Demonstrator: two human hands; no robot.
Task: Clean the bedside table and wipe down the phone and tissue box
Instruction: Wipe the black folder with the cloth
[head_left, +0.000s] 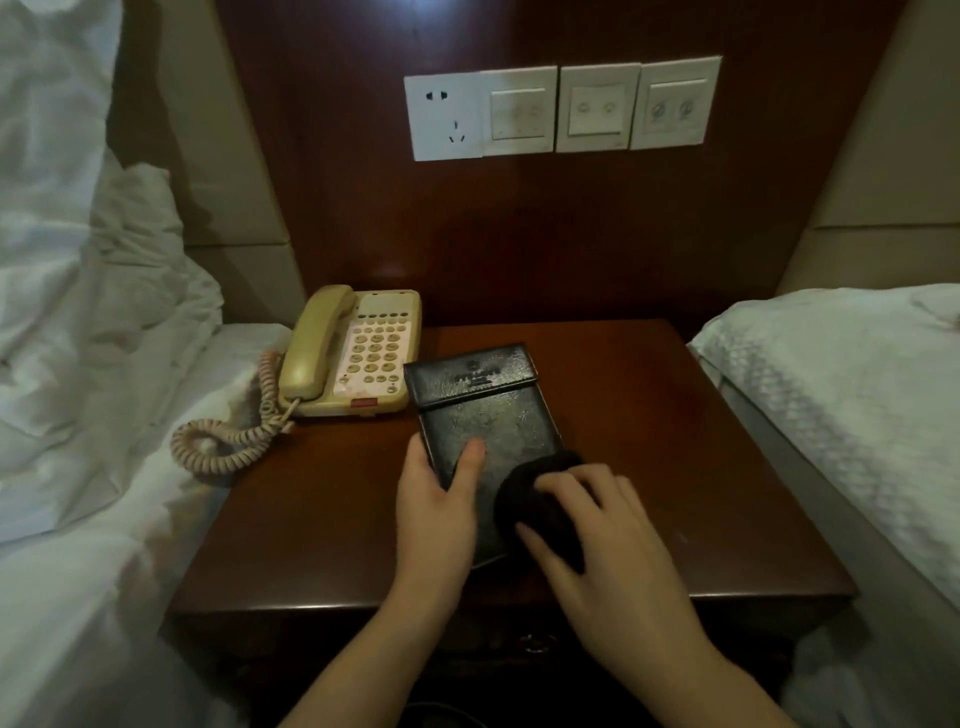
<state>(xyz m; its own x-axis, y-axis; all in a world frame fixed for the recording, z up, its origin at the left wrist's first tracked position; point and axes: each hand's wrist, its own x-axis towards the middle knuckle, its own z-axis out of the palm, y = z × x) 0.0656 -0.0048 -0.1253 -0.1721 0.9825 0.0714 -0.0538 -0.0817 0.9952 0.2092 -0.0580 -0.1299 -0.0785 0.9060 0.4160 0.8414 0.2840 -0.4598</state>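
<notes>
Tissue box: the black leather tissue box (485, 431) lies flat near the middle of the bedside table (675, 441), just right of the phone (353, 353).
Long way: its long side runs from the front edge of the table toward the wall, tipped a little to the left at the far end.
Cloth: a dark cloth (535, 504) sits on the near right part of the box.
Right hand: the right hand (597, 525) is curled over the cloth and presses it down on the box — fingers bent round the bundle.
Left hand: the left hand (436, 499) holds the near left edge of the box, thumb on top, other fingers hidden at the side.
What is near: both hands are at the near end, so the far end with the flap is not yet under the cloth — I think the wipe has to go away from the body, along the long side.
Phone: the curly cord (228, 441) hangs off the left edge by the white bedding (78, 364).
</notes>
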